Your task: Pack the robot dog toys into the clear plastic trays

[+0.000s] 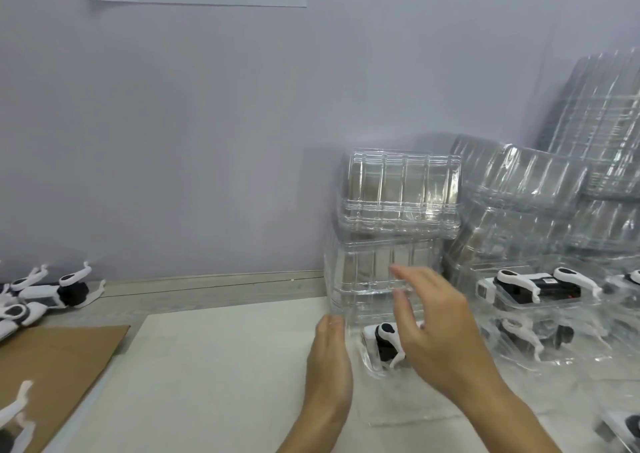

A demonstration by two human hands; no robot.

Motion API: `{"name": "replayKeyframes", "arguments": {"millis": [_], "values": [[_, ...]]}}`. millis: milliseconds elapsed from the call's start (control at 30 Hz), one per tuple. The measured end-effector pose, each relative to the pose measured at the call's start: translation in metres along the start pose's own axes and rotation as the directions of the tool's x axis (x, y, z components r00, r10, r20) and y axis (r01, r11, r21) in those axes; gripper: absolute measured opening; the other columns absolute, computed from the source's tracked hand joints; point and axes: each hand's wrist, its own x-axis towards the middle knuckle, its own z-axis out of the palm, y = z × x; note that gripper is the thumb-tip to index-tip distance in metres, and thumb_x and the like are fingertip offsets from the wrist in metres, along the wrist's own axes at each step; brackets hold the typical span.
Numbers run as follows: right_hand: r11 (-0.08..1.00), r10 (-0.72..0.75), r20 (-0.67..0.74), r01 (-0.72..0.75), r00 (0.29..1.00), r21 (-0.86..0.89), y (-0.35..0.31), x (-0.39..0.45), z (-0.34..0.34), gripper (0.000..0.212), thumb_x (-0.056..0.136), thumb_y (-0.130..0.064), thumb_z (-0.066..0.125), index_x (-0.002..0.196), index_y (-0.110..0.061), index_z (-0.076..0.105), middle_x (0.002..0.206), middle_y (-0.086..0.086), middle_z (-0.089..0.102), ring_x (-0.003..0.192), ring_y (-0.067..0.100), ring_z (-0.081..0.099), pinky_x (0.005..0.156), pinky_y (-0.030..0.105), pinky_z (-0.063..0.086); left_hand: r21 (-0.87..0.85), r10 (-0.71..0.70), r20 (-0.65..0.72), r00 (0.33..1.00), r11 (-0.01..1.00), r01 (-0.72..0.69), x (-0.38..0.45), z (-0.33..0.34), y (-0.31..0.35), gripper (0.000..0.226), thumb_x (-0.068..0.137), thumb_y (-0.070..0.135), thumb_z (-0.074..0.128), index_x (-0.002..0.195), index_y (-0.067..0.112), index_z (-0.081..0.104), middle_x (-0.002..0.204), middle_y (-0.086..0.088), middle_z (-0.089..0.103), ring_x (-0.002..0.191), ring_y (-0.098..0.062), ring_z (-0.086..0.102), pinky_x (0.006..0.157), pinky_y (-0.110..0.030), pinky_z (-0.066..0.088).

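A black-and-white robot dog toy (pixel 385 343) lies in a clear plastic tray (pixel 374 373) on the white mat, in front of me. My left hand (pixel 329 359) rests flat against the tray's left side with straight fingers. My right hand (pixel 436 324) hovers over the toy and tray, fingers spread and relaxed, holding nothing; it hides the toy's right part. Behind the tray stands a stack of empty clear trays (pixel 398 210). To the right, packed trays (pixel 540 289) hold more robot dogs. Loose robot dogs (pixel 45 293) lie at the far left.
More clear tray stacks (pixel 595 140) lean on the wall at the right. A brown cardboard sheet (pixel 55 366) lies at the left front, with another toy's white legs (pixel 17 414) at the corner. The white mat (pixel 214 366) covers the table's middle.
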Motion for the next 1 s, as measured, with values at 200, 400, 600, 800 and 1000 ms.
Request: {"name": "replayKeyframes", "arguments": {"millis": [200,400,600,800,1000], "values": [[0.982,-0.171,-0.115,0.16,0.979,-0.098,-0.032,0.096,-0.032,0.037,0.093,-0.02,0.064,0.13,-0.018,0.061,0.123,-0.001,0.061,0.114,0.011,0.053,0.101,0.022,0.036,0.053,0.001,-0.183,0.983,0.999,0.009,0.015,-0.05,0.011,0.024,0.095,0.003,0.05,0.087,0.012,0.071,0.089,-0.005,0.072,0.084,-0.02,0.069,0.079,-0.035,0.055],[0.894,-0.004,0.209,0.097,0.978,-0.437,-0.034,0.186,-0.036,0.065,0.086,-0.043,0.071,0.142,-0.024,0.044,0.136,0.0,0.052,0.132,0.023,0.044,0.108,0.046,0.029,0.072,0.121,-0.228,0.966,0.992,-0.107,0.024,-0.061,0.024,0.023,0.094,0.004,0.052,0.086,0.015,0.07,0.08,0.001,0.074,0.08,-0.016,0.069,0.079,-0.038,0.055],[0.933,-0.031,0.327,0.145,0.944,-0.329,-0.027,0.22,-0.039,0.058,0.07,-0.034,0.088,0.12,-0.016,0.063,0.082,-0.006,0.062,0.076,0.009,0.058,0.072,0.026,0.043,0.19,0.381,-0.136,0.915,0.916,-0.353,0.038,-0.044,0.054,0.014,0.093,0.016,0.064,0.092,0.03,0.065,0.092,0.013,0.069,0.087,0.003,0.064,0.076,-0.013,0.049],[0.944,-0.078,0.329,0.176,0.941,-0.28,-0.025,0.224,-0.04,0.05,0.073,-0.029,0.087,0.116,-0.015,0.067,0.077,-0.01,0.064,0.073,-0.001,0.058,0.062,0.013,0.039,0.265,0.433,-0.021,0.901,0.872,-0.412,0.09,-0.002,0.112,0.076,0.088,0.049,0.067,0.151,0.023,0.034,0.152,0.007,0.039,0.139,-0.012,0.038,0.112,-0.03,0.034],[0.961,-0.085,0.324,0.163,0.942,-0.222,-0.024,0.225,-0.042,0.04,0.077,-0.025,0.085,0.112,-0.012,0.07,0.082,-0.003,0.07,0.083,0.01,0.065,0.076,0.022,0.047,0.142,0.396,0.071,0.915,0.904,-0.402,0.125,0.013,0.108,0.054,0.094,0.045,0.061,0.133,0.01,0.051,0.13,0.001,0.061,0.124,-0.013,0.055,0.103,-0.028,0.045]]}}
